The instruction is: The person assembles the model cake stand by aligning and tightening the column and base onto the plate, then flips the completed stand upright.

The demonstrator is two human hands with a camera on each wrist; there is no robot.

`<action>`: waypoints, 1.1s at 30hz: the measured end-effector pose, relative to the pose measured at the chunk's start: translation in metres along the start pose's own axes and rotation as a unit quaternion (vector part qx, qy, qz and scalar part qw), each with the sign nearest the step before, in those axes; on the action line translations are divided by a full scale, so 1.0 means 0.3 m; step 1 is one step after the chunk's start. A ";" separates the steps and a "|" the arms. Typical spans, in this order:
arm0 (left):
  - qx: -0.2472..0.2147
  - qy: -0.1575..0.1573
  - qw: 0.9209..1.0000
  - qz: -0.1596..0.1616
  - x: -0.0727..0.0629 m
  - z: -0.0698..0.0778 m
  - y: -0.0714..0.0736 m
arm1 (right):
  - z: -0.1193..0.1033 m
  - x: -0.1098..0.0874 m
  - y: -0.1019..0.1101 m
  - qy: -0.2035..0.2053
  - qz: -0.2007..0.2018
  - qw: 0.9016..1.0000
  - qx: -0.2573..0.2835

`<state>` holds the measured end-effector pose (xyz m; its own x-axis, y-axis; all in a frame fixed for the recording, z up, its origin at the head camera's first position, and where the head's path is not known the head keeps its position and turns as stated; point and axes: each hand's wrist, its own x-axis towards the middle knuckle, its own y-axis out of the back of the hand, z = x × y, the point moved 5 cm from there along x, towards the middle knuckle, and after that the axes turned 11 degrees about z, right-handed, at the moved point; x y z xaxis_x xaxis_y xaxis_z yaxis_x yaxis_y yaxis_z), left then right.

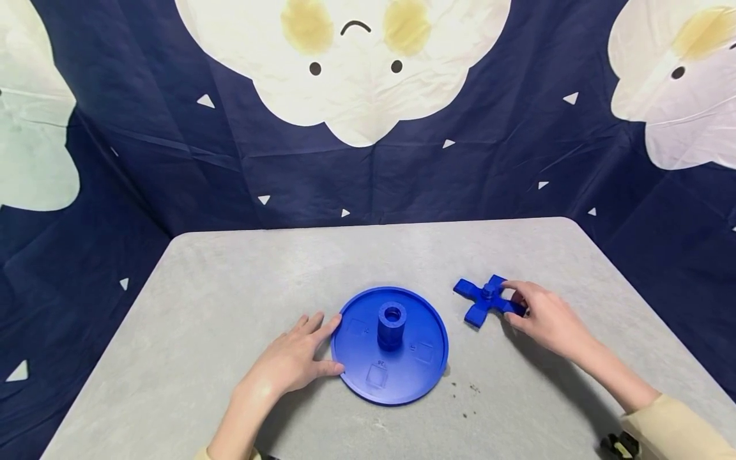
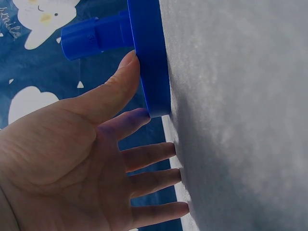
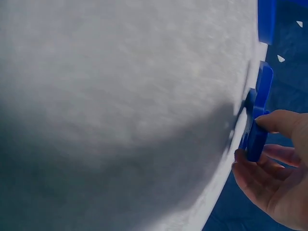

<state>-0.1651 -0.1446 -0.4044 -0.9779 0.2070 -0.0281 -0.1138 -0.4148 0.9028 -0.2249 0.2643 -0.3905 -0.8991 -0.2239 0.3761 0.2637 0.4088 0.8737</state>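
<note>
A round blue plastic base (image 1: 414,380) with a low rim lies flat on the table, a hollow blue post (image 1: 391,333) standing upright at its middle. My left hand (image 1: 290,361) is at the base's left edge, fingers spread; thumb and index finger touch the rim (image 2: 153,72), while the other fingertips reach the tabletop. To the right of the base is a blue cross-shaped piece (image 1: 476,314) with four flared arms and a short knob at its centre. My right hand (image 1: 546,319) pinches its right arm. In the right wrist view the piece (image 3: 263,91) appears edge-on, close over the table.
The grey table (image 1: 230,275) has rounded far corners. Behind and beside it hangs a dark blue cloth (image 1: 190,172) printed with clouds and small white triangles. A few dark specks (image 1: 474,388) lie right of the base. A dark object (image 1: 620,445) sits by my right sleeve.
</note>
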 end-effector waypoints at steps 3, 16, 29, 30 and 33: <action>0.000 -0.002 1.000 -0.001 0.001 0.002 0.000 | -0.008 0.018 0.026 0.002 0.022 1.000 0.005; 0.001 -0.004 1.000 -0.004 0.001 0.001 0.000 | -0.089 0.103 0.050 0.004 0.120 0.989 0.089; 0.001 -0.004 1.000 -0.006 0.002 0.008 0.000 | -0.149 0.182 0.022 -0.052 0.185 0.960 0.204; 0.001 -0.003 1.000 -0.006 0.001 0.008 0.000 | -0.155 0.185 0.028 -0.057 0.191 0.957 0.209; 0.002 -0.001 1.000 -0.007 0.002 0.008 0.003 | -0.179 0.195 0.049 -0.065 0.209 0.948 0.233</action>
<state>-0.1653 -0.1427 -0.4026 -0.9761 0.2136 -0.0393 -0.1258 -0.4086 0.9040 -0.2547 0.2097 -0.3392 -0.7940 0.1424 0.5910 0.4507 0.7904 0.4150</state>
